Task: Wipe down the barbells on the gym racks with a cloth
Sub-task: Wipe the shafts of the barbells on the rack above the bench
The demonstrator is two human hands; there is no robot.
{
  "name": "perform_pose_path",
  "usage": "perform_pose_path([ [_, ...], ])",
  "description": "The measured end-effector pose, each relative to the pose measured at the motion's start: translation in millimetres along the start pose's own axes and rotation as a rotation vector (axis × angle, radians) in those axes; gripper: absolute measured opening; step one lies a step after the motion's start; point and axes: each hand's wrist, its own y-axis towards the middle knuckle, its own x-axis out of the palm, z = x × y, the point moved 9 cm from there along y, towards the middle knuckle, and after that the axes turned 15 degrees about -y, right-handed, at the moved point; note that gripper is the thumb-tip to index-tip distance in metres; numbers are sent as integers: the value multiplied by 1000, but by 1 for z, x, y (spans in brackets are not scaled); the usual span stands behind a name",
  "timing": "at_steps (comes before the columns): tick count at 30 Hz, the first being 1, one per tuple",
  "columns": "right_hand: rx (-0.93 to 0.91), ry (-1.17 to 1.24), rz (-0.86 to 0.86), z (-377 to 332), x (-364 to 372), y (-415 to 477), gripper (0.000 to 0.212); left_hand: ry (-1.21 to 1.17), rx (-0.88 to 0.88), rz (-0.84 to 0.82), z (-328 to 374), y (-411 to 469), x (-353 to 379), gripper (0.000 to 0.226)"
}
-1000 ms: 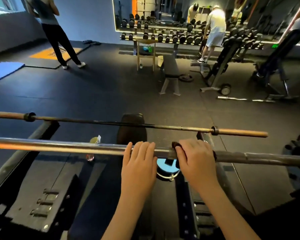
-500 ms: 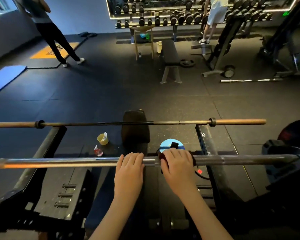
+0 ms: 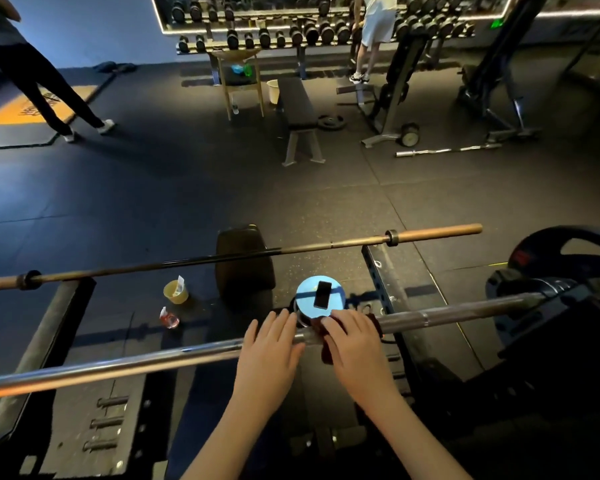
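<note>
A silver barbell (image 3: 153,360) lies across the rack right in front of me, slanting up to the right. My right hand (image 3: 352,339) lies over a dark red cloth (image 3: 326,348) that is wrapped on the bar near its middle, fingers curled round cloth and bar. My left hand (image 3: 269,353) rests on the bar just left of it, fingers laid over the top. A second, bronze-coloured barbell (image 3: 326,244) sits on the rack farther away.
Below the bars are a bench pad (image 3: 243,265), a round blue stool (image 3: 307,296) with a phone on it, a yellow cup (image 3: 175,292) and a small bottle (image 3: 168,318). A weight plate (image 3: 568,258) loads the near bar's right end. Two people stand far off.
The view tipped further down and the near bar now slants. Both hands stay on the bar, with the right hand and cloth shifted slightly along it.
</note>
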Motion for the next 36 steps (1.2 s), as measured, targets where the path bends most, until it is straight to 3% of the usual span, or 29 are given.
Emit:
perform_pose_path([
  [2, 32, -47, 7, 25, -5, 0, 28, -30, 35, -89, 5, 12, 12, 53],
  [7, 404, 23, 17, 36, -1, -9, 26, -110, 115, -32, 8, 17, 15, 30],
  [12, 204, 57, -91, 35, -2, -6, 32, -121, 61, -124, 4, 20, 20, 35],
  [15, 353, 61, -109, 69, -2, -11, 33, -136, 56, -211, 5, 26, 20, 36],
  [18, 477, 99, -74, 57, 1, -14, 31, -180, 40, -353, 11, 36, 24, 36],
  [23, 267, 70, -76, 64, -10, -14, 30, -233, 25, -552, 30, 51, 40, 32],
  [27, 440, 125, -74, 106, -10, -22, 30, -190, 50, -417, 29, 47, 36, 25],
  [36, 557, 230, 18, 119, -16, -23, 34, -49, 193, -71, 40, 31, 26, 22],
])
